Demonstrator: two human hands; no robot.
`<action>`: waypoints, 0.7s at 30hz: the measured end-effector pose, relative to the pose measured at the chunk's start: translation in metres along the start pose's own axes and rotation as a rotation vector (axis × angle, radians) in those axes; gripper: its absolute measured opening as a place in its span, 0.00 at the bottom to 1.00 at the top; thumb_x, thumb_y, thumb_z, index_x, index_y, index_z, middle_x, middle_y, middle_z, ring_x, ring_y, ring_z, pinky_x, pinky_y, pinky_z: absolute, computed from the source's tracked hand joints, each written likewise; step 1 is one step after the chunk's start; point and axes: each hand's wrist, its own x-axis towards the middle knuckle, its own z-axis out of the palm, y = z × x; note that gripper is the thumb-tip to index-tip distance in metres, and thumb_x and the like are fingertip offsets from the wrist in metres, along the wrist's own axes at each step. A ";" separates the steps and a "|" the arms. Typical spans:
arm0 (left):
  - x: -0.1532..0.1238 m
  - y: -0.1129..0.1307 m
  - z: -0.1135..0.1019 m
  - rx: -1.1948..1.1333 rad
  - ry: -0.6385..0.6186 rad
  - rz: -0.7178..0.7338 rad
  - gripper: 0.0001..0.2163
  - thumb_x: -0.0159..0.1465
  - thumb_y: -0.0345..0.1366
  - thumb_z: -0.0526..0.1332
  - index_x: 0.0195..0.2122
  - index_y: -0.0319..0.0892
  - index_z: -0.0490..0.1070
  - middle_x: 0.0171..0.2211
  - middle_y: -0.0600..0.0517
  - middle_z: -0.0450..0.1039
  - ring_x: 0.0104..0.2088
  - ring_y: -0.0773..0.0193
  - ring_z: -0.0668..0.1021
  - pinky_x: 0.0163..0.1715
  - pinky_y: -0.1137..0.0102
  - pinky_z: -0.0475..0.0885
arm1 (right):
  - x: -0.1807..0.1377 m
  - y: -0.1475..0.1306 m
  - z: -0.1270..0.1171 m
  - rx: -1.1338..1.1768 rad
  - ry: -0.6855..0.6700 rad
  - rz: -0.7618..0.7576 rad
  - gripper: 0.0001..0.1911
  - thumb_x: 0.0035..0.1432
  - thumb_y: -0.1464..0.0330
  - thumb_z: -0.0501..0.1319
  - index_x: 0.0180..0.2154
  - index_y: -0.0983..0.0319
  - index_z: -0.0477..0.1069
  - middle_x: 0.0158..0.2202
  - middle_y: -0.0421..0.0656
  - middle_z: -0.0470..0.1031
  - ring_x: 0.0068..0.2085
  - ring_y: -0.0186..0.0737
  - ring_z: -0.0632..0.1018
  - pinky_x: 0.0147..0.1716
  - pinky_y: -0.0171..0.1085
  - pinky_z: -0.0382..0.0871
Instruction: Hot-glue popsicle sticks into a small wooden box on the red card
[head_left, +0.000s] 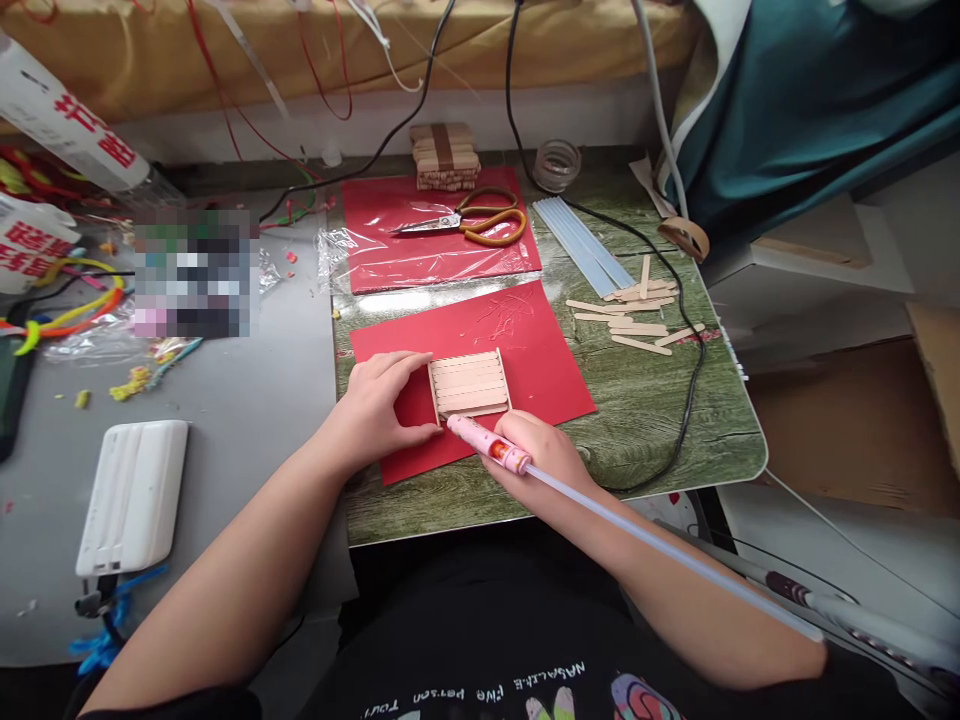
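A small panel of wooden craft sticks (pixel 470 383) lies on a red sheet (pixel 551 370), with a stick along its left and right sides. My left hand (pixel 380 405) steadies the panel's left side between thumb and fingers. In my right hand (pixel 544 450) is a pink glue gun (pixel 491 444), its tip at the panel's lower left corner. A long translucent glue stick (pixel 660 545) runs out of its back end over my right forearm. My right fingers are partly hidden behind the gun.
Scissors (pixel 491 222) lie on a wrapped red pack (pixel 442 262), below a bundle of craft sticks (pixel 444 158). Spare glue sticks (pixel 581 245), loose craft sticks (pixel 637 328) and a black cable (pixel 686 400) lie to the right. A white power bank (pixel 133 498) sits at left.
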 end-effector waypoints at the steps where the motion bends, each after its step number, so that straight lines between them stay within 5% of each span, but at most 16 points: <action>1: 0.000 0.000 0.000 0.002 -0.001 -0.002 0.39 0.60 0.51 0.73 0.70 0.50 0.62 0.67 0.44 0.69 0.67 0.42 0.69 0.67 0.49 0.62 | 0.000 0.000 0.000 -0.006 -0.001 0.003 0.12 0.63 0.65 0.63 0.30 0.58 0.62 0.31 0.39 0.67 0.29 0.37 0.69 0.29 0.38 0.51; 13: 0.000 0.001 -0.001 -0.008 -0.006 -0.012 0.39 0.60 0.50 0.73 0.70 0.51 0.62 0.66 0.44 0.69 0.67 0.42 0.69 0.67 0.49 0.61 | -0.001 0.000 0.002 0.037 0.048 -0.027 0.12 0.64 0.65 0.64 0.30 0.58 0.63 0.30 0.39 0.69 0.29 0.37 0.70 0.29 0.37 0.55; 21: 0.000 0.002 -0.001 -0.011 -0.008 -0.009 0.39 0.60 0.51 0.73 0.70 0.50 0.62 0.67 0.44 0.69 0.67 0.42 0.69 0.68 0.49 0.61 | -0.003 -0.005 -0.004 0.148 0.035 -0.002 0.09 0.58 0.65 0.69 0.39 0.58 0.71 0.36 0.40 0.76 0.32 0.38 0.74 0.33 0.37 0.64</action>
